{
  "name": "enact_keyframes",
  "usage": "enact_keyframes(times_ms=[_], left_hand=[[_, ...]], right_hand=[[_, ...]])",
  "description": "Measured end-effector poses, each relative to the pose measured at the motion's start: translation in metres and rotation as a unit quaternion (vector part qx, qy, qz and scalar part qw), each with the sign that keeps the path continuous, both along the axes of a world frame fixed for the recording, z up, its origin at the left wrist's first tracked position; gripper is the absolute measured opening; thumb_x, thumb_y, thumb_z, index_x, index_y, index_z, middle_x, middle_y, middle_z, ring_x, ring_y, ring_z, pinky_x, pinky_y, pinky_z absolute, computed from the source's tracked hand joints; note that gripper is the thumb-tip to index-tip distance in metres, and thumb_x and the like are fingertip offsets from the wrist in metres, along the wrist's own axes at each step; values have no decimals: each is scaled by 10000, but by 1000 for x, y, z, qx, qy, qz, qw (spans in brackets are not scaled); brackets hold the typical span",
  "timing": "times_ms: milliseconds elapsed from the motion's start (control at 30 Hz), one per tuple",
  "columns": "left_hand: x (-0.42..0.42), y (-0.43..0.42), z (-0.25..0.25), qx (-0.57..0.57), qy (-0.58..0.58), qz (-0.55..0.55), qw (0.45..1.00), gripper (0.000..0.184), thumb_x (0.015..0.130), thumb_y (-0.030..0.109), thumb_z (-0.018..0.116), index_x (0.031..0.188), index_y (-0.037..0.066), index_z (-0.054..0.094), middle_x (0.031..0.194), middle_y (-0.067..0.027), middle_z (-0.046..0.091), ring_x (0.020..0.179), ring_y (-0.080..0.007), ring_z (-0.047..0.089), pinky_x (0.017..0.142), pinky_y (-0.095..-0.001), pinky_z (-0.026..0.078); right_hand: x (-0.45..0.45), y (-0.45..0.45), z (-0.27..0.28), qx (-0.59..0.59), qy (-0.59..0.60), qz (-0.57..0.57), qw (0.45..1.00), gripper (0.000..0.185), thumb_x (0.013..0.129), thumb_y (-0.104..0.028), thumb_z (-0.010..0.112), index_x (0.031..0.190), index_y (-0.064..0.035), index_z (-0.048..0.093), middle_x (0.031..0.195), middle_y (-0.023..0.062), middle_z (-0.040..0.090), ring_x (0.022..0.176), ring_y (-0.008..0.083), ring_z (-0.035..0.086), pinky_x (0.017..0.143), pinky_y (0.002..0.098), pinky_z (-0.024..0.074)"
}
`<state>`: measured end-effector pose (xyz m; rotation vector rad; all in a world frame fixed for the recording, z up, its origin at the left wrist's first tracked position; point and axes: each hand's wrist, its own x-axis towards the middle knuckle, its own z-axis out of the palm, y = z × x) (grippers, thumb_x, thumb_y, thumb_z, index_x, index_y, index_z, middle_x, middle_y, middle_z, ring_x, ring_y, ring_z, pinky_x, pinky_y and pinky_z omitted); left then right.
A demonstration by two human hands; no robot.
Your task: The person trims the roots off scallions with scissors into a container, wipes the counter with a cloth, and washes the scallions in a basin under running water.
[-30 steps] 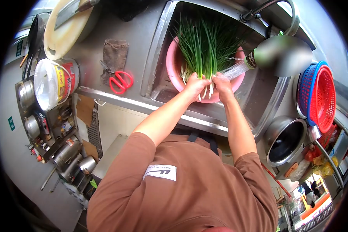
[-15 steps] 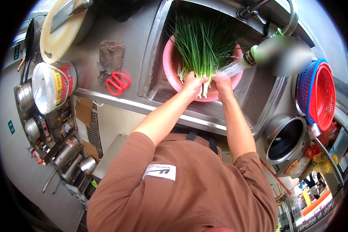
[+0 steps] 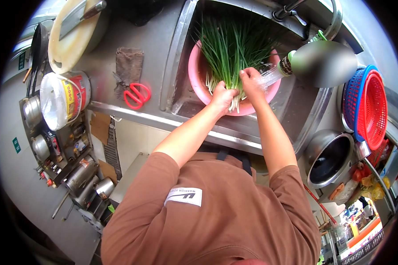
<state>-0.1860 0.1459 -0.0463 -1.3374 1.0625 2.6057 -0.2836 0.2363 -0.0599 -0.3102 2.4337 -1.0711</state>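
Observation:
Long green stalks with white ends (image 3: pixel 230 53) lie in a pink basin (image 3: pixel 197 75) inside the metal sink (image 3: pixel 174 66). My left hand (image 3: pixel 223 96) is closed around the bunch just above the white ends. On the right side of the bunch, my right hand (image 3: pixel 251 82) has its fingers bent together at the leaves; what they pinch, if anything, is too small to make out. Water (image 3: pixel 270 76) pours from a green-collared spout (image 3: pixel 285 65) beside my right hand.
Red-handled scissors (image 3: pixel 137 96) lie by a brown cloth (image 3: pixel 129 62) left of the sink. Farther left are a white bucket (image 3: pixel 57 99) and a knife (image 3: pixel 82 17) on a round board (image 3: pixel 66 55). Right are colander baskets (image 3: pixel 372 110) and a metal pot (image 3: pixel 329 159).
My right hand has moved up along the stalks, away from the white ends. My left hand keeps its hold on the bunch.

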Motion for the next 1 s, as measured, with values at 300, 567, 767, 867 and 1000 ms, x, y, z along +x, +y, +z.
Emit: enact_keyframes(times_ms=[300, 567, 767, 867, 1000], left_hand=[[3, -13, 9, 110, -11, -11, 994, 260, 860, -74, 539, 1101, -22, 454, 948, -188, 632, 771, -307, 670, 641, -437, 593], [-7, -9, -10, 237, 1, -2, 972, 194, 896, 34, 529, 1079, -30, 522, 978, -170, 646, 848, -312, 670, 783, -478, 573], [-23, -2, 10, 150, -44, -53, 986, 197, 930, 127, 555, 1120, 75, 554, 1034, -111, 639, 909, -249, 636, 794, -419, 546], [-31, 9, 9, 161, -18, -70, 984, 223, 932, 165, 563, 1136, 78, 559, 1031, -97, 646, 924, -236, 632, 808, -418, 528], [-42, 22, 31, 164, 0, -89, 982, 218, 908, 167, 576, 1100, 70, 613, 1029, -71, 662, 951, -213, 635, 804, -409, 520]], right_hand=[[-46, 112, 14, 215, 83, -79, 970, 268, 925, -232, 548, 1002, 10, 632, 973, 190, 652, 919, 367, 620, 831, 457, 491], [21, 48, 48, -140, -395, -125, 899, 336, 932, -208, 625, 1180, 17, 590, 1040, 113, 669, 866, 188, 657, 756, 345, 545], [14, 51, 51, -209, -379, -200, 879, 271, 909, -29, 541, 1171, 11, 597, 1042, 95, 674, 897, 182, 660, 785, 326, 533], [12, 57, 53, -234, -358, -202, 881, 318, 880, 20, 532, 1192, 11, 591, 1077, 84, 668, 960, 176, 646, 836, 314, 517], [29, 54, 42, -219, -295, -154, 917, 387, 858, 35, 551, 1243, -1, 571, 1104, 77, 658, 968, 164, 629, 857, 290, 499]])
